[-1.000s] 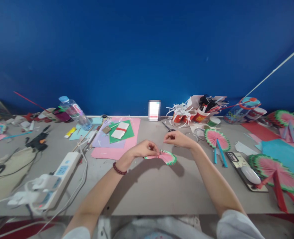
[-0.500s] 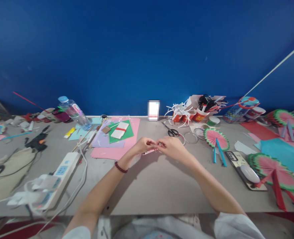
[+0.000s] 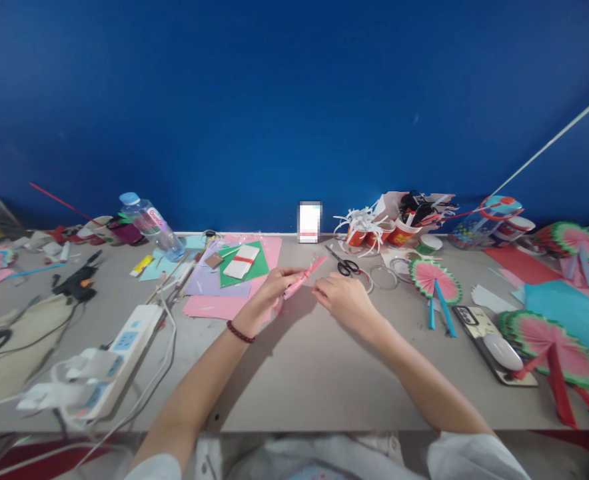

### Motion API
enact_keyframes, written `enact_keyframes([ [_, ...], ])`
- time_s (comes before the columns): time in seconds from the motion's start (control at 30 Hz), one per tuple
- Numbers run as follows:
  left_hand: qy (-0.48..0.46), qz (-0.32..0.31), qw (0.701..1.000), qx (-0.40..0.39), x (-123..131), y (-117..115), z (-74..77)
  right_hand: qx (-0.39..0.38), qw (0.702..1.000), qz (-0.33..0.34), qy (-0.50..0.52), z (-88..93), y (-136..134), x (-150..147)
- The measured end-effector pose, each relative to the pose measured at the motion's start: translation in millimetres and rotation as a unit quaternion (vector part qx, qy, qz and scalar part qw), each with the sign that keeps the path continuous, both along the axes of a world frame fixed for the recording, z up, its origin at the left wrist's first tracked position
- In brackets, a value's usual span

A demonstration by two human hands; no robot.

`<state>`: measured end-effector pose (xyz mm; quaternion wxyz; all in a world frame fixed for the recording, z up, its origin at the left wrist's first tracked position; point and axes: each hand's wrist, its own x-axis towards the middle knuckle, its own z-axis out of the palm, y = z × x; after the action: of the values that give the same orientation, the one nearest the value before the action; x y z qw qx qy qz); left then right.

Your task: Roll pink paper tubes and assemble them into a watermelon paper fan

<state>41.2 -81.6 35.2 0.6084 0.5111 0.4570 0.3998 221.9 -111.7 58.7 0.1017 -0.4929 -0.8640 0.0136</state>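
Note:
My left hand (image 3: pixel 278 285), a dark red beaded bracelet on its wrist, pinches a narrow folded strip of pink paper (image 3: pixel 315 265). The strip tilts up to the right, above the grey table. Just right of it, apart from the paper, my right hand (image 3: pixel 343 297) is closed with thumb and fingers pressed together. Whether anything is between those fingertips cannot be made out. Beyond the right hand lie black-handled scissors (image 3: pixel 347 267). Left of my left hand are pink sheets (image 3: pixel 209 307), a green sheet (image 3: pixel 257 266) and a white bundle with a red band (image 3: pixel 242 261).
A power strip (image 3: pixel 124 353) with plugs and cables lies left, near a bottle (image 3: pixel 150 223) and a glue gun (image 3: pixel 79 283). On the right are pink-and-green paper fans (image 3: pixel 435 277), a phone (image 3: pixel 474 327) under a white mouse (image 3: pixel 502 352), and cups (image 3: pixel 403 233) of supplies.
My hands have come apart. The pink paper strip, mostly hidden between both hands before, now points up to the right in my left hand alone.

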Motion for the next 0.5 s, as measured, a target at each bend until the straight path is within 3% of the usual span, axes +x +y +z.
enact_keyframes([
  [0.1, -0.026, 0.023, 0.999, -0.027, 0.4, 2.8, 0.2, -0.007, 0.998, -0.027, 0.056, -0.1, 1.9, 0.5],
  [0.23, -0.079, -0.002, 0.995, -0.065, -0.6, 8.4, 0.1, -0.024, 0.993, -0.038, 0.111, -0.4, 6.3, 1.4],
  [0.5, -0.140, -0.013, 0.986, -0.095, -4.3, 17.1, -9.4, 0.047, 0.990, 0.033, 0.125, -6.4, 11.0, 1.1],
])
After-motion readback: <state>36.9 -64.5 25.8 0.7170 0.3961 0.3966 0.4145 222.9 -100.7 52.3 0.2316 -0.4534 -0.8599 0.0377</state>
